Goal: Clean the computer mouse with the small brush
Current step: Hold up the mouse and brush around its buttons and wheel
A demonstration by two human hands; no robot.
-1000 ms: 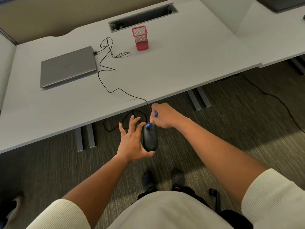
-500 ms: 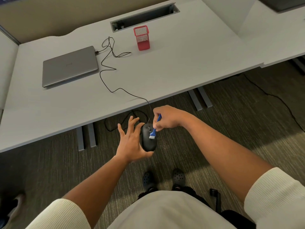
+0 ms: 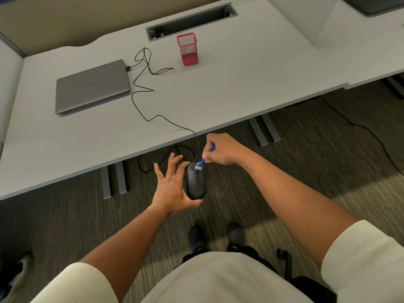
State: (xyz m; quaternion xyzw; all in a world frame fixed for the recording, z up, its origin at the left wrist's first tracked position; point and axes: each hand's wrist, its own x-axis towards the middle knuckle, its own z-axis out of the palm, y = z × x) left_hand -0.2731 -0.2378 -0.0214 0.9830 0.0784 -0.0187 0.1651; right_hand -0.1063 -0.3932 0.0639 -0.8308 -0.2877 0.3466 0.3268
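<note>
Brush point(image 3: 202, 162) now nearer mouse point(image 3: 196, 184) front

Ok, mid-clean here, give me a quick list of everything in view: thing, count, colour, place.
mouse: 1, black, held in front of the desk edge
brush: 1, blue with white bristles, on the mouse's front end
cable: 1, black, from laptop across desk to mouse
laptop: 1, grey, closed, desk left
pen holder: 1, red mesh, desk rear centre
desk: 1, light grey
cable slot: 1, grey, desk rear
shoes: 2, dark, on carpet below
left hand: cradles mouse, fingers spread
right hand: grips brush
</note>
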